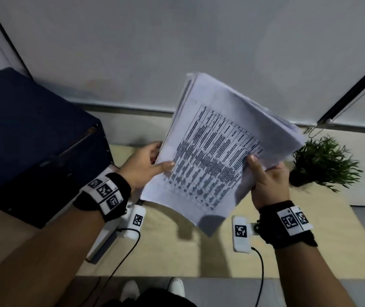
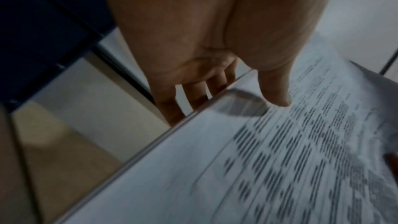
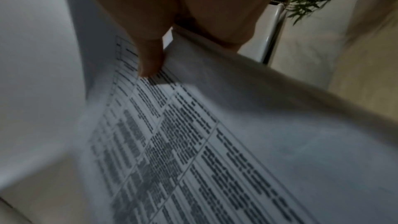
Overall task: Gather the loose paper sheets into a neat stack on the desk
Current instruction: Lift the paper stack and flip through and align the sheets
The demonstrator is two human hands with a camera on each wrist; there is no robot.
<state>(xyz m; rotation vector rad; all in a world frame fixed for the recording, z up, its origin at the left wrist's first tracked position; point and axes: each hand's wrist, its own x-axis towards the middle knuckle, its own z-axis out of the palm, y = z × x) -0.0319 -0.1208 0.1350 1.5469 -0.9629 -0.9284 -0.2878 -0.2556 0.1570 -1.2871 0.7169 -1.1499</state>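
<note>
A bundle of printed paper sheets is held tilted in the air above the wooden desk — gripped at its left edge by the left hand and at its right edge by the right hand. On each side a thumb is pressed on the top page with fingers curled beneath. A dark box is seen to the left — a potted plant to the right.

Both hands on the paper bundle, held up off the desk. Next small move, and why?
Probably lower the paper sheets edge-down and tap them on the desk: left hand and right hand grip the sides, the bundle is in the air, and its far edges are fanned unevenly.
</note>
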